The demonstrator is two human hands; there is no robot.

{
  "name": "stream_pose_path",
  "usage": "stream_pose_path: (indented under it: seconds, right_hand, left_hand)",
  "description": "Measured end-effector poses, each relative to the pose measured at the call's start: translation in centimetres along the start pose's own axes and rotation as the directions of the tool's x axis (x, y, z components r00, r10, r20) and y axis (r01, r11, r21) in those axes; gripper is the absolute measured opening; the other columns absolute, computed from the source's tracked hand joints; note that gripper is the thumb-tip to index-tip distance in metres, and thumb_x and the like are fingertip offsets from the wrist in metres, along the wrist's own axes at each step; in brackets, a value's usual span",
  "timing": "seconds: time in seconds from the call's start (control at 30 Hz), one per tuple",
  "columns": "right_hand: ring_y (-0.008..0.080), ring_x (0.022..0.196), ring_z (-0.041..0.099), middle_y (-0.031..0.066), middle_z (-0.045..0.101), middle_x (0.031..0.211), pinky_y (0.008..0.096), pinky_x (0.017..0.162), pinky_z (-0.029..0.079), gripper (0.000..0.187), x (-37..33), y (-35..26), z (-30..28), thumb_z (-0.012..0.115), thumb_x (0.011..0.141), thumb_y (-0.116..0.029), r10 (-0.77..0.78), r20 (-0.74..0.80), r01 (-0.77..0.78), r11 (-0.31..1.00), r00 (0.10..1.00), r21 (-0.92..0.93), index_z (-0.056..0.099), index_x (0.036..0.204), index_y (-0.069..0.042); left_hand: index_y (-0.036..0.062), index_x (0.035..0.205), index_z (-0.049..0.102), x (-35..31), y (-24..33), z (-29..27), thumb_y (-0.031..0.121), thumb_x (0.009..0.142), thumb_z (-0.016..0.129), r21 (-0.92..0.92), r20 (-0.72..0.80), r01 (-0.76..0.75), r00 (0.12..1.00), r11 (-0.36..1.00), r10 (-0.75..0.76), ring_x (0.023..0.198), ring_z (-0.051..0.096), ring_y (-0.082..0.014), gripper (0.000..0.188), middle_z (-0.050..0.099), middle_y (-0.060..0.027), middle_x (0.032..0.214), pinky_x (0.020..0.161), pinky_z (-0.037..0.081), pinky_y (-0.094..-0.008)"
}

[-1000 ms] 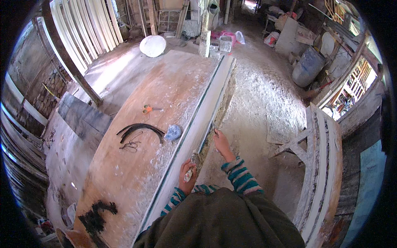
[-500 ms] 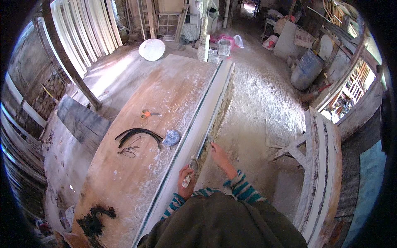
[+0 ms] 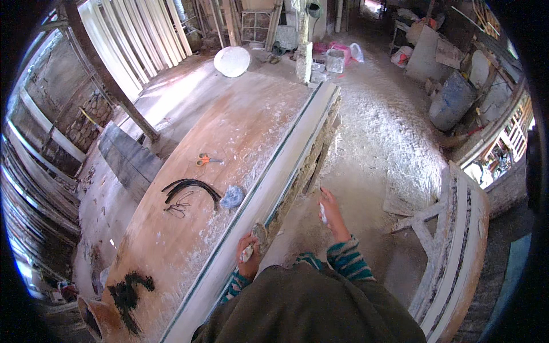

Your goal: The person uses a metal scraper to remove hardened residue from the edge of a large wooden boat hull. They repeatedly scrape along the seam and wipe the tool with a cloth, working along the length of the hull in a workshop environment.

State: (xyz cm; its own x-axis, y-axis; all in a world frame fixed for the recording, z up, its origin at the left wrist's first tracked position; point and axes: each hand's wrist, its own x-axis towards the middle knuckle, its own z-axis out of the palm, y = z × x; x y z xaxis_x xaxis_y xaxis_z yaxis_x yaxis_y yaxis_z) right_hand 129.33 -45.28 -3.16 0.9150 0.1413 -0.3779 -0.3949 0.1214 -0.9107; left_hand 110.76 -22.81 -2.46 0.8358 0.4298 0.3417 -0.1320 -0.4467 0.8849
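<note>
A long white moulding [image 3: 271, 177] with dark green stripes lies along the right edge of the wooden table. My left hand [image 3: 246, 262] is closed around the white-smeared handle of a small trowel [image 3: 259, 233]. Its grey, rounded blade points away from me, over the moulding's right edge. Out to the right, past the table edge and apart from the moulding, my right hand [image 3: 336, 216] grips a thin tool with a whitish handle [image 3: 323, 213]. The tip of that tool is too small to make out.
On the table [image 3: 189, 240] lie orange-handled scissors [image 3: 206, 160], curved black strips [image 3: 191, 184], a bluish-white lump [image 3: 232, 197] and a dark fibrous tangle [image 3: 130, 294]. A striped curved piece [image 3: 452, 257] stands on a trestle at right. A blue barrel [image 3: 453, 102] stands farther back.
My right hand has drawn away from the moulding's edge to the right, tool still in it. The left hand keeps the trowel near the same edge. The whole view has shifted.
</note>
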Motion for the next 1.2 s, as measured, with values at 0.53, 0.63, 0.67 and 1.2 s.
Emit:
stream_pose_path:
  seconds: [0.53,0.63,0.67,1.2]
  right_hand:
    - [0.0129,0.048,0.050,0.0073,0.054,0.087,0.0262,0.037,0.042,0.041,2.4,1.1,-10.2,0.054,0.084,-0.019,0.011,0.015,-0.009,0.987,1.000,-0.162,0.036,0.120,-0.010]
    - [0.0144,0.054,0.053,0.0096,0.054,0.096,0.0273,0.042,0.045,0.041,2.0,0.3,-8.7,0.054,0.085,-0.019,0.132,0.200,-0.071,0.956,0.971,-0.285,0.034,0.118,-0.006]
    - [0.0149,0.055,0.053,0.0103,0.055,0.099,0.0276,0.044,0.046,0.041,1.7,-0.2,-7.7,0.053,0.085,-0.019,0.198,0.271,-0.102,0.938,0.942,-0.331,0.034,0.118,-0.004]
    - [0.0131,0.044,0.050,0.0052,0.050,0.069,0.0266,0.039,0.043,0.027,-4.0,3.3,3.2,0.037,0.093,-0.028,0.397,0.521,-0.356,0.916,0.755,-0.182,0.044,0.105,-0.004]
  left_hand:
    - [0.0026,0.095,0.056,15.9,3.1,20.7,0.000,0.081,0.056,-0.266,0.057,-0.278,0.951,0.923,0.303,0.111,0.047,-0.0290,0.014,0.053,-0.0167,0.111,0.094,0.036,-0.0345]
    - [0.0019,0.095,0.056,13.4,5.9,15.6,0.002,0.082,0.055,-0.256,-0.005,-0.204,0.978,0.945,0.210,0.111,0.047,-0.0286,0.013,0.052,-0.0164,0.113,0.094,0.036,-0.0350]
    - [0.0017,0.096,0.056,12.3,5.5,13.7,0.002,0.083,0.055,-0.191,-0.065,-0.187,0.982,0.964,0.178,0.111,0.047,-0.0284,0.013,0.052,-0.0163,0.114,0.095,0.036,-0.0354]
    - [0.0017,0.103,0.053,-2.3,2.0,1.2,0.006,0.086,0.051,-0.041,-0.408,0.159,0.898,0.986,-0.162,0.111,0.046,-0.0275,0.018,0.047,-0.0200,0.121,0.095,0.035,-0.0376]
